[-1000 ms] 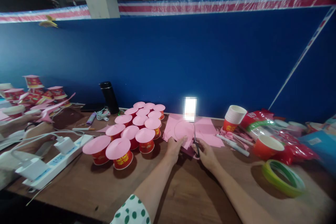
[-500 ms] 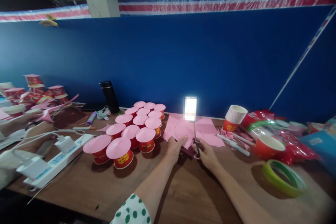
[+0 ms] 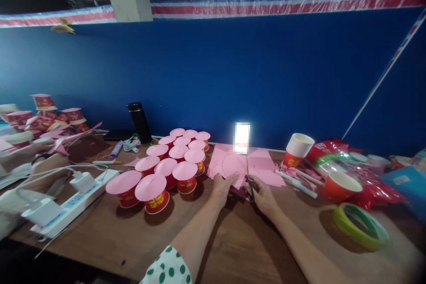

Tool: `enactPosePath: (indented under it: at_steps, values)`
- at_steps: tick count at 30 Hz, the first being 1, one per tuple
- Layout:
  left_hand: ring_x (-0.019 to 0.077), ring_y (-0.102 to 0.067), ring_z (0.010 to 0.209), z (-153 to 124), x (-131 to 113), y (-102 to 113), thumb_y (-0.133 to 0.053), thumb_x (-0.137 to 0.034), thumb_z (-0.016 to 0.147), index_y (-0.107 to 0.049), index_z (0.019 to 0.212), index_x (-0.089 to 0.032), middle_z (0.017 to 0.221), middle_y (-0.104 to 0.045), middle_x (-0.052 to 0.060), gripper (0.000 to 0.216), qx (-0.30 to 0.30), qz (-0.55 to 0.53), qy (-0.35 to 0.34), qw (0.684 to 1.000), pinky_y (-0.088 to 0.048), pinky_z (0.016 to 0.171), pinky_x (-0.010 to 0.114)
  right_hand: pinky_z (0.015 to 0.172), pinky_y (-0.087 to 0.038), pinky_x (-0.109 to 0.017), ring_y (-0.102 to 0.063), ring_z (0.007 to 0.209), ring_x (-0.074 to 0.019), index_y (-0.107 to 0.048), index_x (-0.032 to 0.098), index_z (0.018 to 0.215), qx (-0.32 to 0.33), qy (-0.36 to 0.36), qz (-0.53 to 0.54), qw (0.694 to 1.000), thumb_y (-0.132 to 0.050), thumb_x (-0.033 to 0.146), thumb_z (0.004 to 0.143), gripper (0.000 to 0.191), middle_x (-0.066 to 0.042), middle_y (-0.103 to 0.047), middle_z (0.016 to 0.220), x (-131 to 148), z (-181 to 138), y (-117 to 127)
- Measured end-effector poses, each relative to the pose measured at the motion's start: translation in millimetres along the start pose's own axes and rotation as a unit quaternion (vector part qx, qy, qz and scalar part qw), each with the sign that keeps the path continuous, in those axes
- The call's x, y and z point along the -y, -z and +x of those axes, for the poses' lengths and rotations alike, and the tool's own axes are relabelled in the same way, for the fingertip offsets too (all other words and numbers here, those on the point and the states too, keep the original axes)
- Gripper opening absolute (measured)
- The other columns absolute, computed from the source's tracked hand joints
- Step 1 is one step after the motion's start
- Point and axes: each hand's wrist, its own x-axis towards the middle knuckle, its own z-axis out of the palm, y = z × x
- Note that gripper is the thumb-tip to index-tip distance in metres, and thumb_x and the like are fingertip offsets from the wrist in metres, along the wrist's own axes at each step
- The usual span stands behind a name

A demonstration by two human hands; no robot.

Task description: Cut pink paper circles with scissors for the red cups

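Two bare hands work at the centre of the frame, low on a brown wooden tabletop (image 3: 239,248).

Left hand (image 3: 221,185): fingers pinched on the near edge of a thin pink paper sheet (image 3: 233,165) with a faint circle outlined on it. The sheet lies mostly flat on a loose pile of similar sheets, just below a glowing upright phone screen (image 3: 242,137).

Right hand (image 3: 263,193): closed through the dark handles of slim metal scissors (image 3: 248,176), blades pointing up-frame along the sheet's right side. Whether the blades are parted is too small to tell.

Handling, by judgement: the sheet is very light and limp, creases and tears easily, and slides on the sheets beneath. Best held near its edge, close beside the blades, thumb on top. The scissors are stiff, hard and sharp-tipped; hold them at the handle loops only.

Surroundings:
- Left of centre: a cluster of upturned red printed paper cups (image 3: 166,173), each capped with a matt pink paper disc.
- Right of centre: a nested stack of paper cups (image 3: 297,147), white inside, and glossy crinkled red plastic bags (image 3: 349,173).
- Lower right: a green tape ring (image 3: 364,242).
- Lower left: a white plastic power strip (image 3: 66,199) with chargers plugged in.
- Back, left of centre: a black cylindrical flask (image 3: 139,123) stands against the smooth blue wall (image 3: 233,75).
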Motion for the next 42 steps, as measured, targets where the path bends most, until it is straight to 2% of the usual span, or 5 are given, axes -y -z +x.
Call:
enactPosePath:
  at_steps: [12, 18, 25, 35, 42]
  values:
    - [0.0104, -0.050, 0.051, 4, 5, 0, -0.080, -0.041, 0.046, -0.054, 0.073, -0.012, 0.059, -0.058, -0.001, 0.048, -0.002, 0.037, -0.028, 0.999, -0.040, 0.046, 0.022, 0.058, -0.047, -0.026, -0.057, 0.064, -0.0155, -0.056, 0.015, 0.109, 0.025, 0.010, 0.001, 1.000, -0.054, 0.043, 0.080, 0.041, -0.005, -0.063, 0.077, -6, 1, 1]
    - [0.0100, -0.049, 0.047, 2, 1, -1, -0.080, -0.042, 0.046, -0.056, 0.069, -0.011, 0.055, -0.057, 0.000, 0.045, 0.018, 0.036, -0.027, 0.999, -0.037, 0.042, 0.021, 0.056, -0.047, -0.026, -0.055, 0.062, -0.0148, -0.055, 0.014, 0.111, 0.024, 0.012, 0.001, 1.000, -0.054, 0.042, 0.080, 0.041, -0.004, -0.060, 0.073, -8, 2, 1]
    - [0.0086, -0.047, 0.046, 2, 1, -1, -0.080, -0.039, 0.047, -0.057, 0.069, -0.011, 0.054, -0.056, -0.001, 0.042, -0.002, 0.051, -0.034, 0.998, -0.037, 0.042, 0.020, 0.057, -0.048, -0.026, -0.056, 0.064, -0.0150, -0.055, 0.015, 0.112, 0.024, 0.003, 0.032, 0.999, -0.055, 0.041, 0.080, 0.041, -0.003, -0.060, 0.074, -12, 1, 0]
    - [0.0092, -0.049, 0.047, 3, 3, -1, -0.079, -0.041, 0.049, -0.056, 0.072, -0.011, 0.056, -0.057, 0.000, 0.044, 0.012, 0.052, -0.036, 0.998, -0.039, 0.042, 0.021, 0.056, -0.047, -0.025, -0.055, 0.062, -0.0147, -0.056, 0.015, 0.109, 0.024, -0.009, 0.035, 0.999, -0.056, 0.043, 0.078, 0.041, -0.003, -0.059, 0.072, -8, 1, 0]
    - [0.0092, -0.047, 0.043, 1, 1, -2, -0.080, -0.039, 0.049, -0.055, 0.072, -0.012, 0.048, -0.053, -0.003, 0.043, 0.000, 0.055, -0.018, 0.998, -0.037, 0.040, 0.021, 0.053, -0.046, -0.024, -0.055, 0.060, -0.0138, -0.055, 0.015, 0.104, 0.024, -0.026, 0.038, 0.999, -0.056, 0.043, 0.078, 0.038, -0.002, -0.058, 0.071, -5, 1, 0]
